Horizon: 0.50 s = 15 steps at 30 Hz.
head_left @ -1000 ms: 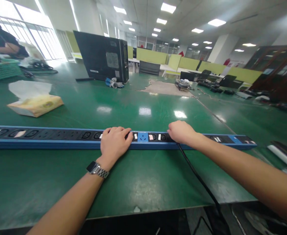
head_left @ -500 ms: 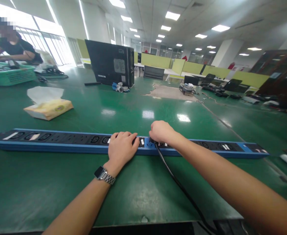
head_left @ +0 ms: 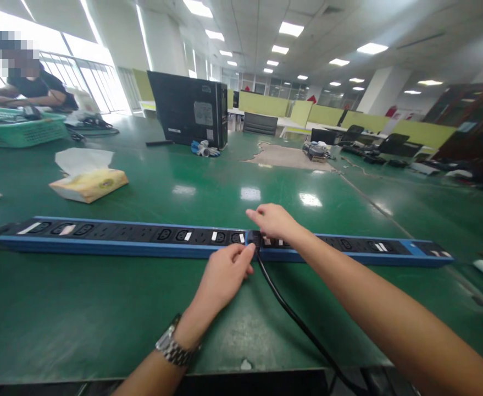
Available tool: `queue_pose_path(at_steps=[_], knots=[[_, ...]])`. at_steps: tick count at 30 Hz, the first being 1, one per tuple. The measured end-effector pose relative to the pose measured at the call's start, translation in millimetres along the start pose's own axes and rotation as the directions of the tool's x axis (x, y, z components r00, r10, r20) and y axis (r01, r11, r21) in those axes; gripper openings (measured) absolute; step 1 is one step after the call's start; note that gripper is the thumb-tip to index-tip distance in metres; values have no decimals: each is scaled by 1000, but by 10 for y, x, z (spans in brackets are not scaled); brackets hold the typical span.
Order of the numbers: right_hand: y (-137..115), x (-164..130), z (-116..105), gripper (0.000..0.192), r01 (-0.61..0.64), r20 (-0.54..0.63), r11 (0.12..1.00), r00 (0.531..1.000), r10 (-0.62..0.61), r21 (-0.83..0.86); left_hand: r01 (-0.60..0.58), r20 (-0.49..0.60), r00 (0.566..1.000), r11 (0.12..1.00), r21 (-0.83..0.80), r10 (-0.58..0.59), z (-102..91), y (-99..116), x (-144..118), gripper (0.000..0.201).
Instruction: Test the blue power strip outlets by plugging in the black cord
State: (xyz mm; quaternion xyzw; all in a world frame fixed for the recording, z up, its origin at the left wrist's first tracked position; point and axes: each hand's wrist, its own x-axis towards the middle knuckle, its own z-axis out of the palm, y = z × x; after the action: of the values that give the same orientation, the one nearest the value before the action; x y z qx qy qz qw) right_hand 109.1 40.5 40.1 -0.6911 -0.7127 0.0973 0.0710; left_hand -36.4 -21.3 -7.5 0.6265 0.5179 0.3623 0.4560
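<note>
Head view: we judge the black plug [head_left: 255, 238] to be light and hard, best taken by the sides of its moulded body rather than by the cable [head_left: 283, 303], which looks springy enough to tug it askew. The power strip [head_left: 202, 237] seems stiff and fairly heavy; on the glossy table [head_left: 175, 313] it may slide, so we would steady it by its blue side rail [head_left: 113, 247].

In appearance, the strip is long and narrow, its black face set with sockets and pale labels; the black cable runs from the plug over the near edge of the green table. We find the strip lying across the table and the plug at the strip's middle; how deeply it is seated we cannot tell.

The left hand [head_left: 225, 272] is part-curled, thumb tip at the plug; whether it grips, we cannot tell. The right hand [head_left: 277, 221] is over the strip, fingers loosely apart.
</note>
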Motion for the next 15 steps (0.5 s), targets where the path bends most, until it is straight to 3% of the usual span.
queue_pose_path(at_steps=[2,3,4,5,6,8,10,13,15], knots=[[225,-13,75,56,-21,-123,1000,992,20,-9,257,193,962,881,-398,-193,172,206,-38,44],[319,-24,124,55,-39,-153,998,988,33,-38,280,191,959,796,-537,-208,218,355,-57,43],[393,-35,174,55,-48,-149,996,988,37,-69,184,93,982,752,-633,-162,221,521,-81,42],[446,-43,220,56,-45,-120,995,992,34,-92,10,-14,1000,734,-679,-26,174,686,-111,42],[478,-46,259,58,-38,-93,994,995,29,-103,-128,-85,992,727,-675,95,80,828,-145,42],[496,-36,311,60,-21,-77,995,997,14,-98,-246,-214,967,744,-621,141,-211,952,-199,40],[487,-9,336,60,-18,-86,996,996,11,-86,-202,-296,955,792,-576,28,-522,796,-203,34],[480,25,351,56,-21,-96,997,995,14,-68,159,-261,919,882,-443,-297,-783,236,-113,37],[489,27,357,54,-24,-104,998,994,17,-62,223,-246,916,913,-341,-316,-802,-75,-37,39]])
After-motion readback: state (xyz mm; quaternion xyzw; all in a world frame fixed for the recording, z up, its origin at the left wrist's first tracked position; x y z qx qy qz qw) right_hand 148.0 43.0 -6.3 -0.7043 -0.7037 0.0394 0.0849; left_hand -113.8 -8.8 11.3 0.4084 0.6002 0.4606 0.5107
